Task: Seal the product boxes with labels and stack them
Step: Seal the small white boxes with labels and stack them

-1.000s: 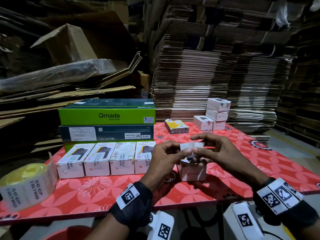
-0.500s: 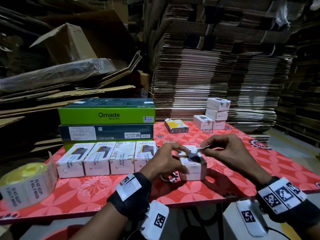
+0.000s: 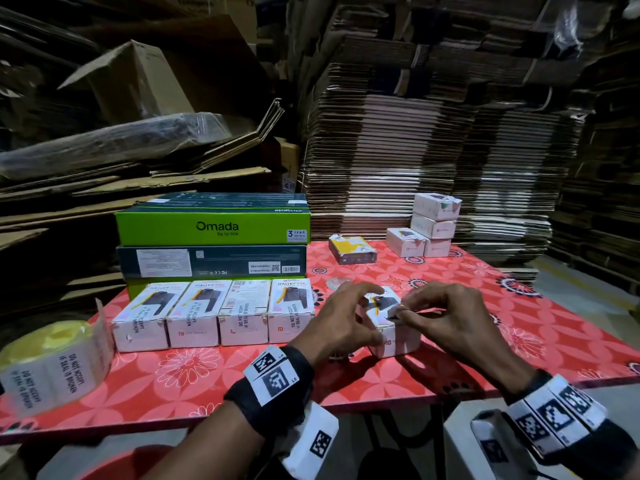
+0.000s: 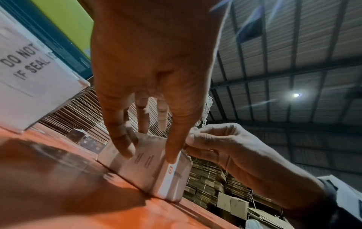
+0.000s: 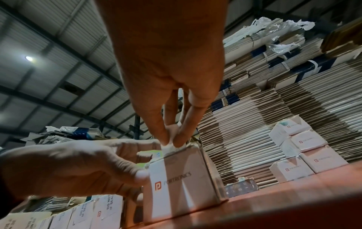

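Note:
A small white Portronics product box [image 3: 398, 344] stands on the red flowered table [image 3: 207, 382] in front of me. My left hand [image 3: 363, 317] grips it from the left, thumb on the front corner and fingers over the top [image 4: 149, 167]. My right hand [image 3: 407, 311] pinches a small white label [image 3: 393, 311] between thumb and fingers at the box's top right edge [image 5: 170, 144]. Most of the label is hidden by the fingers. The box's front face with the logo [image 5: 182, 178] is bare.
Several labelled boxes [image 3: 214, 313] stand in a row to the left, before stacked Omada cartons [image 3: 211, 230]. A label roll [image 3: 55, 365] sits at the near left corner. A small stack of white boxes [image 3: 433, 223] and a yellow box [image 3: 351, 249] stand at the back.
Both hands held the label above the box a second ago. The left hand has dropped to grip the box, and the right hand has brought the label down to its top edge.

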